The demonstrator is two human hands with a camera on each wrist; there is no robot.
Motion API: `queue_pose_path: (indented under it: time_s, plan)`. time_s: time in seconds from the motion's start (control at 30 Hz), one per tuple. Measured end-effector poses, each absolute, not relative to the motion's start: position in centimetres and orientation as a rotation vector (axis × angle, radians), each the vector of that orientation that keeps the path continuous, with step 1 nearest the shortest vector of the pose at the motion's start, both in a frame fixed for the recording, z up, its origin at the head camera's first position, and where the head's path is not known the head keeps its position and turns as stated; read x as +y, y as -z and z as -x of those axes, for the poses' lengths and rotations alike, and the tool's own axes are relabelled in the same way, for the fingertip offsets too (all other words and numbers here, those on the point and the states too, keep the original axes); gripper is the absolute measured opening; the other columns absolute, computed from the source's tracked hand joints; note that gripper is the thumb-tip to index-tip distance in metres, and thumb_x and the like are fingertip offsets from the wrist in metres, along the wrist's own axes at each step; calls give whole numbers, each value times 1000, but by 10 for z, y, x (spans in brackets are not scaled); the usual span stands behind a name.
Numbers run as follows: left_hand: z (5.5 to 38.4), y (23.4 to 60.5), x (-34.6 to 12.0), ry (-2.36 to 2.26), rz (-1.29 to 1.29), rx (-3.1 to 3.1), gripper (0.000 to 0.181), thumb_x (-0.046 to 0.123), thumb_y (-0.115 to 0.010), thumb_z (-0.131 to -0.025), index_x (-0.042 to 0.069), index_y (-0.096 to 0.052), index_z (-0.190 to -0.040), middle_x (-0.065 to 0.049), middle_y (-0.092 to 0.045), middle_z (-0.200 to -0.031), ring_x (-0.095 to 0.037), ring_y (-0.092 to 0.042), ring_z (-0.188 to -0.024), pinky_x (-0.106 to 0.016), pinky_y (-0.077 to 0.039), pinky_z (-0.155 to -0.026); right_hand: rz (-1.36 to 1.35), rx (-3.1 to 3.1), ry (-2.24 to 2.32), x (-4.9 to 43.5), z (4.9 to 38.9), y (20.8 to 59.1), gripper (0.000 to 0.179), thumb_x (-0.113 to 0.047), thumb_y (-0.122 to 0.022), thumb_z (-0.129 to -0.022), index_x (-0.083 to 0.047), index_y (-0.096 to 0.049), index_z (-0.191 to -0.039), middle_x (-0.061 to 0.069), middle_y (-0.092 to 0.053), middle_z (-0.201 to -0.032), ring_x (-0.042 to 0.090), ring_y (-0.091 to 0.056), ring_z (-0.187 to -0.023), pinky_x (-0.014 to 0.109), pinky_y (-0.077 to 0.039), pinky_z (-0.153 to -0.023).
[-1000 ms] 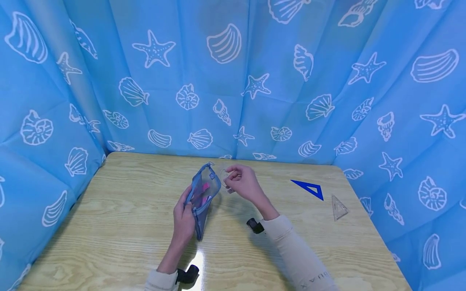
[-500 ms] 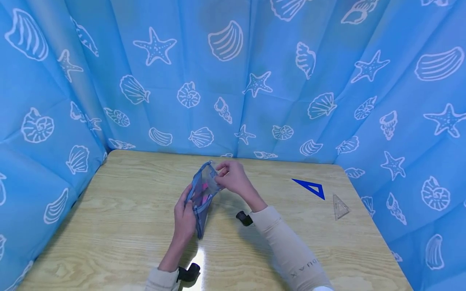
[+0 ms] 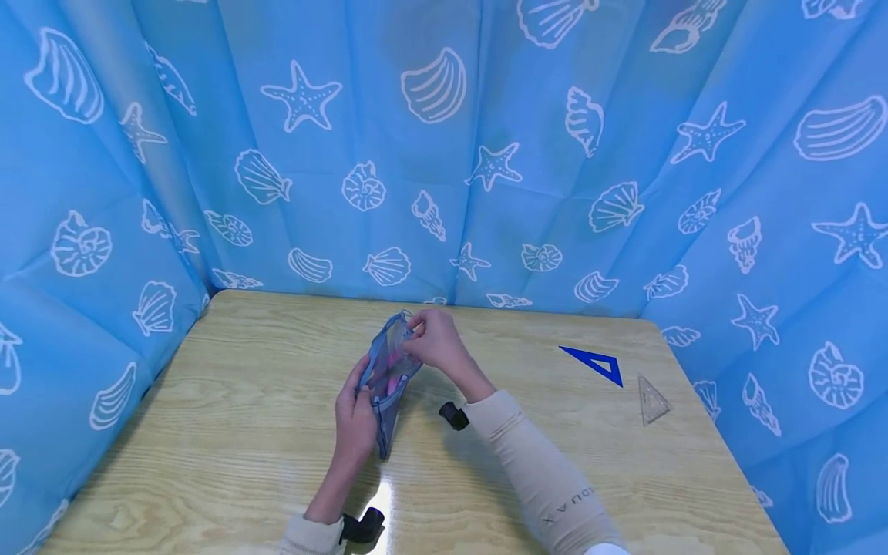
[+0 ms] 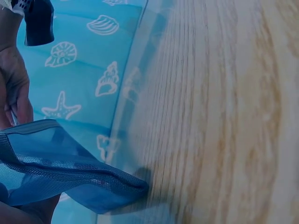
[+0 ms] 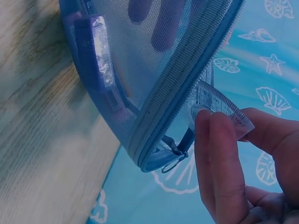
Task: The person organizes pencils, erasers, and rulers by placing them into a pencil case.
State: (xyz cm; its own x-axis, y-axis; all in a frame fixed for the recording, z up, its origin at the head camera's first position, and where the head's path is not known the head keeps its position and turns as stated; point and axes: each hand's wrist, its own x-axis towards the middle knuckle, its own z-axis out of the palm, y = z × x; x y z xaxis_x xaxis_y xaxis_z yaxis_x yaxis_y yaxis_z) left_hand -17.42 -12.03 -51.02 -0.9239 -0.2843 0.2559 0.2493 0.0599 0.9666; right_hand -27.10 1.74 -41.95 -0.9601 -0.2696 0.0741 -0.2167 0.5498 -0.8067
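My left hand grips a blue mesh zip pouch from its left side, thumb at the near rim. The pouch stands tilted with its mouth unzipped. Pink items show inside it. At the mouth's far right is my right hand, pinching a clear plastic protractor with printed scale marks. In the right wrist view, part of the protractor lies inside the zip edge and part outside. Through the mesh a purple-blue block is visible, its kind unclear. Left-hand fingers show behind the mesh.
A blue set square lies on the wooden table to the right, beside a smaller clear set square. A blue curtain with shell prints surrounds the table's back and sides.
The right hand has moved left to the pouch's mouth, bringing the protractor from outside partly into it. The left hand and pouch stay nearly in place.
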Motion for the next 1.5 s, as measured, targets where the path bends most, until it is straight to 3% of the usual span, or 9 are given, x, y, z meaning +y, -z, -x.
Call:
queue_pose_path:
  time_s: [0.13, 0.33, 0.57, 0.67, 0.87, 1.0, 1.2, 1.4, 1.5]
  plan:
    - [173, 512, -121, 1909, -29, -1971, 52, -6, -34, -99, -6, -42, -151, -26, -45, -154, -35, -42, -142, -53, -32, -118, 387, 2718, 1372, 12, 271, 423, 33, -4, -78, -79, 6, -67, -108, 7, -65, -75, 13, -59, -58, 25, -51, -53]
    - [171, 511, -124, 1907, -45, -1985, 52, -6, -34, -100, -3, -43, -151, -22, -46, -154, -30, -50, -130, -33, -39, -107, 376, 2698, 1365, 5, 268, 427, 31, -2, -74, -79, 6, -67, -108, 6, -62, -73, 13, -61, -56, 26, -53, -54]
    - [173, 511, -124, 1950, -8, -1934, 53, -8, -33, -99, -6, -41, -151, -26, -46, -153, -41, -50, -137, -56, -36, -115, 419, 2687, 1295, 2, 265, 426, 32, -4, -71, -82, 7, -66, -112, 7, -67, -75, 12, -62, -58, 25, -52, -56]
    - [172, 511, -125, 1965, -4, -1925, 53, -9, -32, -99, -6, -41, -151, -27, -46, -152, -44, -54, -132, -56, -39, -112, 474, 2650, 1250, 4, 262, 424, 36, -7, -72, -86, 8, -66, -117, 8, -70, -73, 13, -65, -59, 26, -54, -58]
    - [171, 510, -125, 1957, -23, -1950, 53, -8, -32, -100, -6, -40, -151, -25, -44, -154, -44, -55, -131, -56, -39, -112, 547, 2609, 1241, 15, 251, 414, 36, -12, -74, -90, 4, -68, -122, 15, -75, -101, 22, -73, -85, 33, -60, -71]
    - [171, 510, -127, 1950, -35, -1944, 52, -8, -31, -99, -6, -41, -151, -26, -46, -153, -44, -56, -130, -56, -40, -111, 657, 2626, 1259, 29, 246, 410, 34, -15, -70, -94, -1, -67, -125, 15, -73, -112, 26, -69, -98, 35, -59, -78]
    - [168, 508, -125, 1972, -37, -1948, 53, -6, -30, -100, -4, -39, -153, -27, -49, -150, -43, -56, -130, -54, -43, -109, 808, 2626, 1300, 72, 244, 423, 38, -13, -66, -98, -2, -62, -134, 15, -68, -122, 24, -68, -99, 39, -58, -87]
    - [164, 507, -130, 2014, -97, -1931, 53, -5, -27, -102, -1, -38, -154, -27, -52, -146, -42, -58, -128, -38, -47, -106, 762, 2654, 1235, 118, 245, 443, 38, -14, -66, -98, -6, -61, -135, 14, -67, -123, 21, -66, -103, 43, -56, -93]
    - [163, 507, -133, 2036, -114, -1918, 53, -4, -26, -103, -1, -37, -155, -27, -51, -147, -43, -58, -128, -37, -47, -108, 737, 2681, 1196, 140, 248, 452, 39, -14, -65, -98, -5, -60, -136, 17, -67, -124, 23, -66, -104, 45, -55, -95]
